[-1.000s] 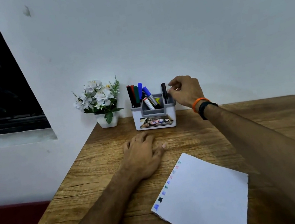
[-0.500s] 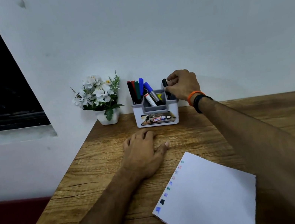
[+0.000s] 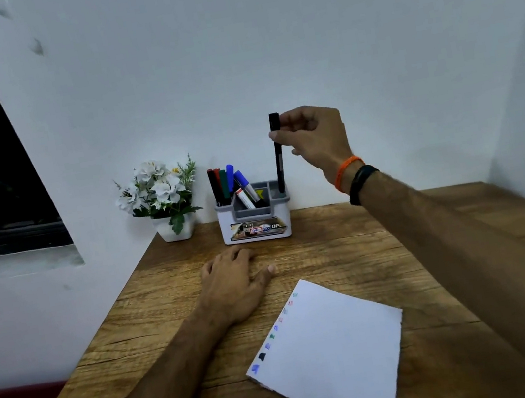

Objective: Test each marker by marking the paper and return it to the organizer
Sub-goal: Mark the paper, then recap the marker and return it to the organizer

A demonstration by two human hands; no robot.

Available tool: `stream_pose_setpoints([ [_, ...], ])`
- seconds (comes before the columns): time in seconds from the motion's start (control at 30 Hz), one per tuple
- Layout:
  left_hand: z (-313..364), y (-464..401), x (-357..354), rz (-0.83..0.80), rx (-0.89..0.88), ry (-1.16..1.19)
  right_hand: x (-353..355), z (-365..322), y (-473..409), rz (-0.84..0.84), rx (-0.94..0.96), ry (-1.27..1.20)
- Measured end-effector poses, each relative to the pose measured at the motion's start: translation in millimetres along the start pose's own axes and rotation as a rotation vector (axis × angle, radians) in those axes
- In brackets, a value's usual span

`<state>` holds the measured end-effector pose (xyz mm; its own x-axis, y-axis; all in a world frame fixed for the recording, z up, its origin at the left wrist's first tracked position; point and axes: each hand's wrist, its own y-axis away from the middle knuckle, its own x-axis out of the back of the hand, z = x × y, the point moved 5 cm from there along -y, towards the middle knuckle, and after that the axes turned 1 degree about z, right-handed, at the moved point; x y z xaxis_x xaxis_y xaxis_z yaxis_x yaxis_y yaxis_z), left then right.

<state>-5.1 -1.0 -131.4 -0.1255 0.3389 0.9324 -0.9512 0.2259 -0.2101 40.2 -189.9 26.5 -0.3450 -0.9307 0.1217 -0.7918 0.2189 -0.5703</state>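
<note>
From the head view, the right hand [image 3: 313, 136] pinched a slim black marker [image 3: 279, 161] upright near its cap, its lower end inside the right compartment of the white-and-grey plastic organizer [image 3: 254, 215]. The left hand [image 3: 234, 285] rested on the wooden surface [image 3: 349, 250], fingers relaxed, just beside the white paper sheet [image 3: 335, 350].

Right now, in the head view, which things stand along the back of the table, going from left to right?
Flower pot → organizer with markers → black marker, pinched near its top by the right hand.
</note>
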Motion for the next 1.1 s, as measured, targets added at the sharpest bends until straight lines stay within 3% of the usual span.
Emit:
stream_pose_setpoints([
  [0.07,6.9,2.8,8.5,0.051,-0.025,0.072,7.9,-10.9,15.4,-0.025,-0.019,-0.069],
  [0.17,20.6,8.5,29.6,0.165,-0.047,0.480,17.5,-17.3,47.0,-0.102,-0.092,-0.143],
  [0.27,35.3,13.0,42.8,0.141,-0.086,0.917,20.0,-8.5,79.5,-0.182,-0.203,-0.190],
  [0.33,42.6,14.7,45.8,0.093,-0.105,1.052,20.8,-2.3,97.6,-0.203,-0.253,-0.209],
  [0.6,48.7,20.2,47.1,0.090,-0.028,1.152,13.4,19.3,127.2,-0.254,-0.329,-0.284],
  [0.8,39.7,18.8,52.6,0.192,0.067,1.234,6.9,40.1,141.3,-0.379,-0.311,-0.098],
  [1.1,29.4,16.1,52.6,0.134,0.110,1.367,18.9,45.6,129.5,-0.290,-0.366,-0.245],
])
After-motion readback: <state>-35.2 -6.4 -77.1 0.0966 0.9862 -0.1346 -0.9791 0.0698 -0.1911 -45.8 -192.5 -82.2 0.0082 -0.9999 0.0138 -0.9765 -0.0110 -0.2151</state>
